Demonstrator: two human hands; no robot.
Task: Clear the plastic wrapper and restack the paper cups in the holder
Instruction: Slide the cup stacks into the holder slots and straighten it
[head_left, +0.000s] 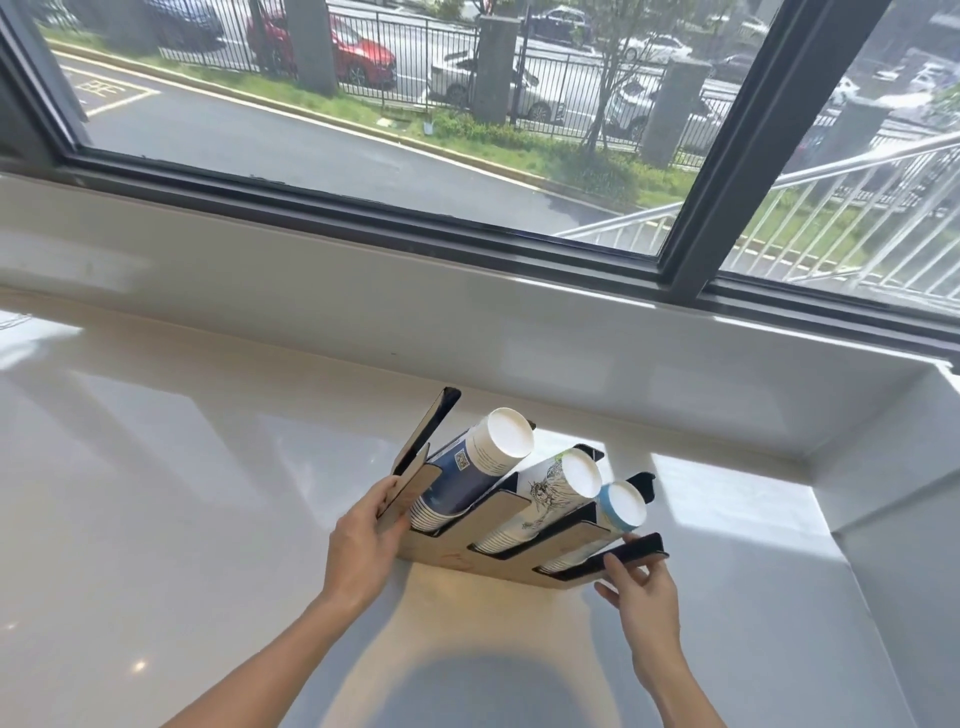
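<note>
A wooden cup holder (470, 556) with black-edged dividers stands on the white counter, tilted back toward the window. Three stacks of paper cups lie in its slots with their bases up: a wide blue-and-white stack (483, 457) on the left, a white stack with a line drawing (558, 483) in the middle, and a narrow light-blue stack (618, 506) on the right. My left hand (363, 545) grips the holder's left side panel. My right hand (641, 587) holds the holder's right black divider by the fingertips. No plastic wrapper shows.
The white counter (182, 493) runs along a low white sill (467, 332) under a dark-framed window. At the right the counter ends in a raised white ledge (893, 545). My head's shadow falls on the counter near the front edge.
</note>
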